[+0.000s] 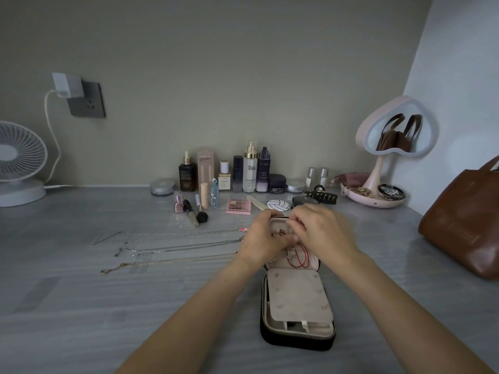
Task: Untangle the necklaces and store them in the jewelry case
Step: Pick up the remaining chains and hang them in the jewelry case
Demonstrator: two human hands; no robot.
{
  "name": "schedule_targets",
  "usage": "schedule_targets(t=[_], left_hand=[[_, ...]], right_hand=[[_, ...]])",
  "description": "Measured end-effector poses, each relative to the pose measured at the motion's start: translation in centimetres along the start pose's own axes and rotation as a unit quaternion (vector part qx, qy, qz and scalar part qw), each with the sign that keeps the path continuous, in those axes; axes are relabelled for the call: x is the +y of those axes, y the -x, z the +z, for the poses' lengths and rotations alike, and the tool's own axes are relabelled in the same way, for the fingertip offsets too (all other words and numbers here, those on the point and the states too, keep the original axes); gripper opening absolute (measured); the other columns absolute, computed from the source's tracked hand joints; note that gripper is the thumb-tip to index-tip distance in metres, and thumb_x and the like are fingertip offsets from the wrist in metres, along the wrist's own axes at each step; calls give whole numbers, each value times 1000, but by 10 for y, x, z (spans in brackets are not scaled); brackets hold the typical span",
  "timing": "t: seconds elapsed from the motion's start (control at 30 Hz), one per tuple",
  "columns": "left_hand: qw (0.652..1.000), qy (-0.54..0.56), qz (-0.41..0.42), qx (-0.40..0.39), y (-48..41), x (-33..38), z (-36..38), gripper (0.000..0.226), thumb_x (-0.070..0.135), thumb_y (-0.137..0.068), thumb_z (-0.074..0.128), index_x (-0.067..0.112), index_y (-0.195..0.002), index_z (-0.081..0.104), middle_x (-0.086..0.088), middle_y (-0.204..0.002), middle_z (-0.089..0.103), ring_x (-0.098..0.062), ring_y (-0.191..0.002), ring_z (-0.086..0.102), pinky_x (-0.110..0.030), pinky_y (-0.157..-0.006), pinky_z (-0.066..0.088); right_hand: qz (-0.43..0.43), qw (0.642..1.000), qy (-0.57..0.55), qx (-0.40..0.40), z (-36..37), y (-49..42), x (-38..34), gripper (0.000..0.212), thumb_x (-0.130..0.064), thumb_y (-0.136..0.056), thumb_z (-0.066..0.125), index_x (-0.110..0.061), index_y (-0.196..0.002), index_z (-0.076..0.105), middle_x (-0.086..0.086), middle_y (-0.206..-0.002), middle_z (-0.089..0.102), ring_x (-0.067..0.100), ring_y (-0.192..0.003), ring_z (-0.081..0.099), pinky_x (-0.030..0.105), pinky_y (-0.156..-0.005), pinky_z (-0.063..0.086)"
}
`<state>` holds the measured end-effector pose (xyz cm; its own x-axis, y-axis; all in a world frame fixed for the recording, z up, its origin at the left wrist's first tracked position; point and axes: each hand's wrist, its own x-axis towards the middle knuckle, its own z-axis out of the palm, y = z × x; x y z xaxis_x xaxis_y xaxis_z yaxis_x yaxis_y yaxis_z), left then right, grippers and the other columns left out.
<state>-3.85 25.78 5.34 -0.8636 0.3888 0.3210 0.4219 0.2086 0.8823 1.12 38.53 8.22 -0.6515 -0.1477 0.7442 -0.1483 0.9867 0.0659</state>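
Observation:
A black zip jewelry case (297, 306) lies open on the grey table, its pale lining up. My left hand (259, 238) and my right hand (321, 233) meet over the far half of the case, fingers pinched together on a red cord necklace (298, 256) that loops down onto the lining. Several thin chain necklaces lie stretched out in rows to the left: a silver chain (183, 234), a second silver chain (175, 249) and a gold chain (162, 263). What my fingertips grip is partly hidden.
Cosmetics bottles (249, 171), brushes and a pink palette (239, 205) line the back of the table. A heart-shaped mirror stand (391, 136) with a trinket tray stands at right, a brown leather bag (469, 222) beside it. A white fan (19, 163) sits at far left.

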Motion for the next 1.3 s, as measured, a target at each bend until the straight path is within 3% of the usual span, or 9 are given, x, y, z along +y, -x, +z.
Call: schedule_targets(t=[0.17, 0.23, 0.43, 0.6, 0.7, 1.0, 1.13, 1.23, 1.3], left_hand=[[999, -8, -3, 37, 0, 0, 5, 34, 26, -76, 72, 24, -104, 54, 6, -92, 62, -15, -81, 64, -31, -70, 54], [999, -11, 4, 41, 1, 0, 4, 30, 26, -79, 70, 23, -105, 55, 8, -92, 62, -15, -85, 64, -36, -75, 54], [999, -4, 19, 44, -2, -7, 3, 35, 24, -83, 67, 17, -116, 56, 4, -109, 62, -11, -103, 57, -24, -89, 46], [998, -8, 36, 58, -1, -10, 4, 35, 19, -83, 66, 17, -117, 56, 7, -110, 60, -4, -101, 53, 3, -76, 35], [997, -3, 43, 59, 0, -11, 5, 37, 18, -84, 65, 19, -119, 54, 12, -110, 56, 0, -100, 51, 7, -73, 32], [995, -2, 84, 47, -1, -17, 4, 31, 14, -85, 63, 19, -114, 58, 5, -113, 61, -6, -109, 53, -11, -92, 37], [996, -1, 83, 39, -1, -17, 3, 32, 15, -85, 63, 19, -116, 57, 5, -115, 60, -9, -111, 53, -18, -97, 41], [998, 6, 61, 32, -1, -17, 2, 35, 17, -86, 63, 22, -119, 56, 3, -120, 59, -12, -115, 53, -32, -101, 43], [998, 16, 49, 24, 0, -14, 0, 39, 18, -86, 62, 22, -124, 53, 8, -119, 56, -10, -116, 52, -33, -102, 43]], right_hand=[[-4, 1000, -20, -22, -3, -7, 0, 10, -25, -78, 68, -19, -73, 62, -5, -68, 63, 18, -64, 61, 25, -49, 36], [8, 999, -18, -32, -1, -5, 1, 9, -27, -79, 67, -20, -74, 64, -5, -71, 64, 18, -67, 61, 24, -52, 35], [16, 1000, 11, 14, 4, 5, 6, 18, -21, -64, 79, -18, -63, 61, -5, -57, 62, 19, -52, 61, 22, -44, 40], [25, 998, 17, 50, 6, 11, 4, 21, -19, -61, 80, -18, -59, 60, -5, -50, 59, 18, -45, 57, 24, -38, 42], [32, 998, 23, 50, 8, 14, 5, 21, -17, -61, 80, -18, -58, 59, -5, -49, 57, 18, -44, 55, 24, -38, 40], [-6, 1000, -1, -4, 7, 29, 10, 16, -27, -61, 83, -25, -64, 67, -7, -61, 58, 17, -56, 60, 22, -42, 41], [113, 990, -76, 22, 0, 34, 13, 9, -29, -74, 73, -25, -81, 67, -5, -82, 60, 17, -61, 59, 27, -49, 43], [187, 978, -94, -1, 0, 38, 18, 21, -32, -79, 67, -25, -98, 63, -3, -99, 55, 20, -66, 58, 30, -57, 47], [205, 973, -108, -21, 2, 41, 19, 30, -35, -80, 64, -26, -108, 60, -2, -105, 53, 20, -66, 59, 33, -59, 50]])
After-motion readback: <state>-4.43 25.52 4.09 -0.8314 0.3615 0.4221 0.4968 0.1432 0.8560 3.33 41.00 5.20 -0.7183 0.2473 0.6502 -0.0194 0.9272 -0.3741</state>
